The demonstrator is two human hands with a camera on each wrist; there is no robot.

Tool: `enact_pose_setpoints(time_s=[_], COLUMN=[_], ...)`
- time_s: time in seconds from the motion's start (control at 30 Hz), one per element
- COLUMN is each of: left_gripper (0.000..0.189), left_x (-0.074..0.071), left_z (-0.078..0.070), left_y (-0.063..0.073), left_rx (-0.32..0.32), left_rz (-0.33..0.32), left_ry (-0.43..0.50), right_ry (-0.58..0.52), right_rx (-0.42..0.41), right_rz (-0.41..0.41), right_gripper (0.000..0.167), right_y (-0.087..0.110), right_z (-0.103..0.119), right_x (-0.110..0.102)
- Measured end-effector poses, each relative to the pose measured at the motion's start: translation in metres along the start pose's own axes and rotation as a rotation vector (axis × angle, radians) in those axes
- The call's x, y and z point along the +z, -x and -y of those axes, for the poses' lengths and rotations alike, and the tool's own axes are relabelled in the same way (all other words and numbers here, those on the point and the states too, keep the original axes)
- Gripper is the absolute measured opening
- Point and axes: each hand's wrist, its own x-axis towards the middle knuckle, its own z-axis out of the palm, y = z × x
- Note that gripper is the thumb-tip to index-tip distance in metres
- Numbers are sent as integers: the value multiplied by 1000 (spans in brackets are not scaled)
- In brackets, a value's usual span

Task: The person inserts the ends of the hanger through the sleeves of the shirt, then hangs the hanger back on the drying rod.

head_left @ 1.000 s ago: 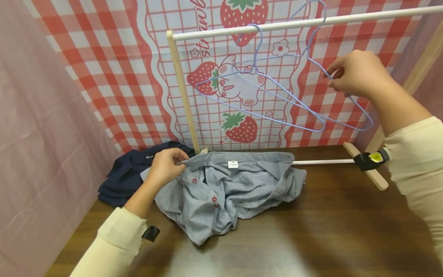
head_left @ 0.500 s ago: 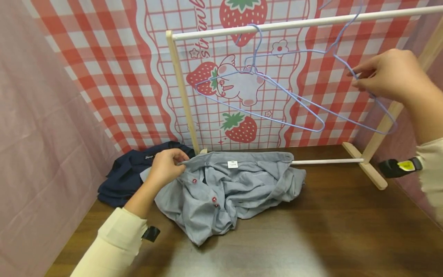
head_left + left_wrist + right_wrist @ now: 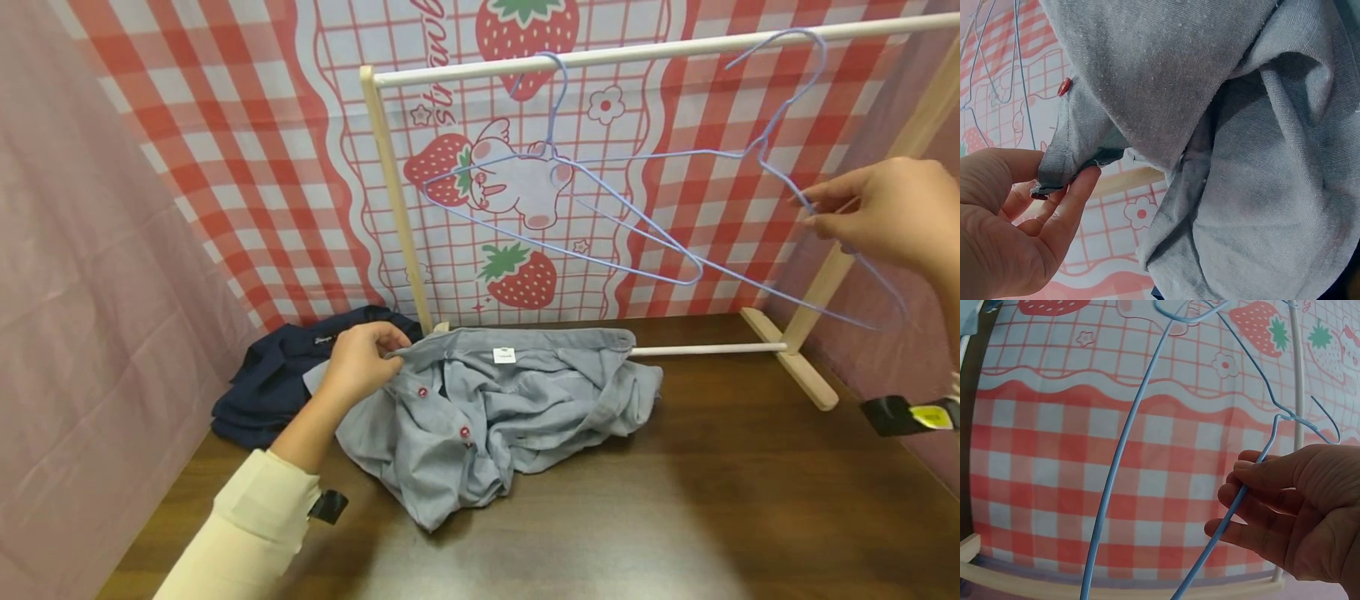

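My left hand (image 3: 356, 362) pinches the band at the left end of a crumpled grey shirt (image 3: 555, 408) with red buttons and a white label. In the left wrist view, the band's end (image 3: 1057, 165) sits between thumb and fingers, the cloth hanging beside it. My right hand (image 3: 903, 208) holds a blue wire hanger (image 3: 783, 179) by its right shoulder, thumb against fingers. This hanger's hook overlaps the white rail (image 3: 660, 48) in the head view. Its left part passes behind a second blue hanger (image 3: 562, 96), which hangs on the rail.
A folded navy garment (image 3: 258, 387) lies left of the shirt. The rack has wooden posts (image 3: 397, 200), a foot (image 3: 795, 367) at right and a low white bar (image 3: 708, 351). A strawberry-print checked cloth (image 3: 300, 167) hangs behind, a pink curtain (image 3: 90, 275) at left.
My right hand has moved right and then down with the hanger, whose hook has dropped to the rail's height. The left hand and the shirt have stayed in place.
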Motion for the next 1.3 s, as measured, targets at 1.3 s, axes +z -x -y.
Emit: enact_pose_setpoints(time_s=[1.3], left_gripper=[17], left_x=[5], left_z=[-1], left_y=[3], left_rx=[8], left_rz=[-5], left_ry=[12], right_ry=[92], right_rx=[-160], right_rz=[23], right_gripper=[23], right_y=[72], right_z=[-23], right_x=[62])
